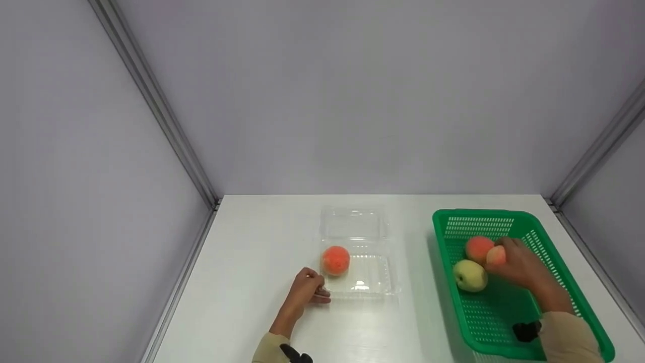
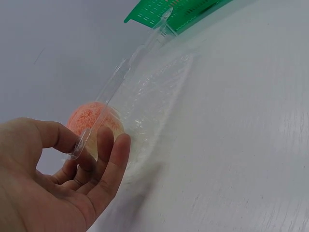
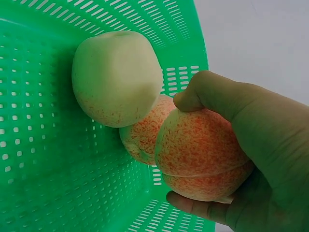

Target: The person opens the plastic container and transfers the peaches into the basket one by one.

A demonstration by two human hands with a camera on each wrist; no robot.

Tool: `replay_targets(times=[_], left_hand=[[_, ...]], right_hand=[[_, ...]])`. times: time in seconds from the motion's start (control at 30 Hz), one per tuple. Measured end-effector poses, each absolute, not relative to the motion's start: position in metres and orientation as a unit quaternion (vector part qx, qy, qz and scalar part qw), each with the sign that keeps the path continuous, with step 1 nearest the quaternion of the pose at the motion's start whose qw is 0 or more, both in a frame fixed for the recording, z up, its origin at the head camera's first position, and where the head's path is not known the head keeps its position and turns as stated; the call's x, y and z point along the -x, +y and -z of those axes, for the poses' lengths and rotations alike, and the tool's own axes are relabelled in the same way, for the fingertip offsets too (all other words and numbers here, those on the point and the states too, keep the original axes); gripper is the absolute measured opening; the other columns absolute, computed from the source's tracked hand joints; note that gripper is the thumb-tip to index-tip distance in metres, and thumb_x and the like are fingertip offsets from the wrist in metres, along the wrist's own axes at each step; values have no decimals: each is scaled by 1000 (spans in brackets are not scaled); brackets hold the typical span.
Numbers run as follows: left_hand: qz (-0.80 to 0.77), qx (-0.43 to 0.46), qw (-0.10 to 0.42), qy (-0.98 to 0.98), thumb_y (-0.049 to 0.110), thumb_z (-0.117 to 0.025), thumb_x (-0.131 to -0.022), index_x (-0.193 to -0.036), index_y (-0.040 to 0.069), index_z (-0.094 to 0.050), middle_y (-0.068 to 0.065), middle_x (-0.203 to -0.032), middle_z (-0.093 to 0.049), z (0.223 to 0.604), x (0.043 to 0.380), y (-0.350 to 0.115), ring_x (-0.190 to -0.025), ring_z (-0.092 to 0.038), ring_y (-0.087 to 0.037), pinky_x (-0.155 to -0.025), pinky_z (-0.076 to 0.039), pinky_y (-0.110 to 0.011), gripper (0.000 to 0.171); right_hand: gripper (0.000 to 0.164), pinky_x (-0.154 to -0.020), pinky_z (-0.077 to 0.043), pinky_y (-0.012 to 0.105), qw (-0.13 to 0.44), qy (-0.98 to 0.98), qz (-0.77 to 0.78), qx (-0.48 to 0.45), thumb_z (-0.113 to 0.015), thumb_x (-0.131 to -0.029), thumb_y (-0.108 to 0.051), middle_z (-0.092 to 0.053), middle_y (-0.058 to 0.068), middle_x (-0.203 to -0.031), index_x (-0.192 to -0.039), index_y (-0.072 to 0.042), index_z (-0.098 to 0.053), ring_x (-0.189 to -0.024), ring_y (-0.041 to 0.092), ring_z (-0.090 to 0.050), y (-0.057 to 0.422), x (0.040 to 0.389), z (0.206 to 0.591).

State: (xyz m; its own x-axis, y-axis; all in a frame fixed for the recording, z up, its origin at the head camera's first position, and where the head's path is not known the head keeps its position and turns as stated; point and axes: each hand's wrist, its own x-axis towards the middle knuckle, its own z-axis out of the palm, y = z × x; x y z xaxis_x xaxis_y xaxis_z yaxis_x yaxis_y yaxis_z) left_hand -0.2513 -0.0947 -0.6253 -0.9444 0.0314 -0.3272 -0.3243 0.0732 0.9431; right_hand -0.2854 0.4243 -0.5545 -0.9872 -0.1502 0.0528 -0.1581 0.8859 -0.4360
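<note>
My left hand (image 1: 306, 288) pinches the near left corner of a clear plastic clamshell box (image 1: 370, 275), which lies with its lid (image 1: 355, 224) folded back. Inside the box, at its left, sits an orange-red peach (image 1: 335, 260); the left wrist view shows this peach (image 2: 94, 121) just beyond the fingers. Over in the green basket (image 1: 456, 322), my right hand (image 1: 521, 264) grips another peach (image 3: 200, 152), thumb on top and fingers beneath. Beside that one are a reddish peach (image 1: 478, 248) and a pale yellow peach (image 1: 470, 276), the pale one nearer the basket's left wall.
The basket has high slotted walls and stands at the right of the white table (image 1: 242, 272). Grey panels (image 1: 373, 101) rise behind the table and along both sides. White tabletop lies between box and basket.
</note>
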Motion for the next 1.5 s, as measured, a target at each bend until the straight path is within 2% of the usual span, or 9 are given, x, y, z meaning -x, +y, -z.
replay_targets(times=[0.43,0.97,1.5], left_hand=[[-677,101,132,717,12,-56,-93,-109,4,-50,-11,-89,-64,628,251,-96,-78,-75,-20,-74,-70,-39,19],[-682,106,129,712,11,-56,-91,-108,4,-50,-11,-87,-64,628,252,-94,-78,-75,-20,-72,-70,-39,19],[-685,97,131,710,11,-56,-91,-106,5,-48,-15,-91,-67,625,254,-91,-75,-75,-19,-72,-70,-40,18]], right_hand=[[66,-73,-54,44,-11,-971,-231,-67,-78,-87,-29,-58,33,-119,-132,12,-53,-96,36,-59,424,286,559],[70,-77,-56,51,-10,-968,-236,-79,-80,-84,-29,-58,35,-122,-133,14,-53,-99,39,-61,430,291,563],[68,-74,-55,47,-13,-969,-237,-70,-80,-87,-27,-58,35,-121,-133,14,-52,-97,37,-62,443,290,561]])
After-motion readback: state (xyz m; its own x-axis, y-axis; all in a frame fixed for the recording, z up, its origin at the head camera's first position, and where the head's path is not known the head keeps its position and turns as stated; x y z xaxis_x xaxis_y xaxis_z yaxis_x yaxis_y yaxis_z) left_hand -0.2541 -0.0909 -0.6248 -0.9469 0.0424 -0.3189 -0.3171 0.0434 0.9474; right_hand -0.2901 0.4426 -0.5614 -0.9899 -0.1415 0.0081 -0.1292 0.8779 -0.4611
